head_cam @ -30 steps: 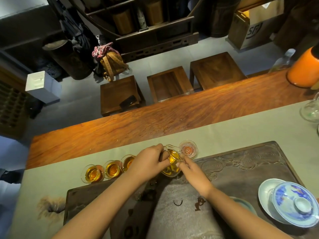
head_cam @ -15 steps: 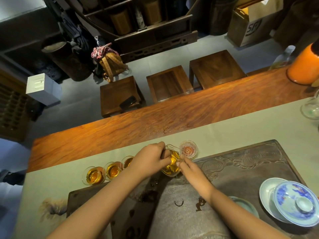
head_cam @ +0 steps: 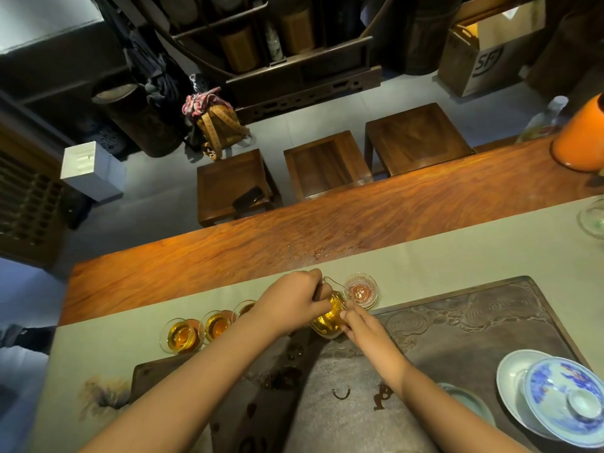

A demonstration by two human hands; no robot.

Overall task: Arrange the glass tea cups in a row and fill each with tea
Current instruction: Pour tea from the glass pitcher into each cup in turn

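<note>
A glass pitcher (head_cam: 328,317) of amber tea is tilted toward a small glass cup (head_cam: 361,289) with a little reddish tea in its bottom. My left hand (head_cam: 291,302) grips the pitcher by its handle side. The fingers of my right hand (head_cam: 359,325) pinch the pitcher's lower right side. Left of my hands stand three glass cups in a row on the grey-green runner (head_cam: 457,256): a full cup (head_cam: 181,335), a second full cup (head_cam: 217,325), and a third cup (head_cam: 245,308) partly hidden behind my left wrist.
A dark carved tea tray (head_cam: 474,325) lies under my arms with a grey cloth (head_cam: 343,403) on it. A blue-and-white lidded bowl (head_cam: 568,400) on a saucer sits at the right. An orange vessel (head_cam: 581,138) and another glass (head_cam: 593,220) stand far right.
The pitcher and both hands have stayed over the rightmost cup, with hardly any shift. The view has drifted slightly.
</note>
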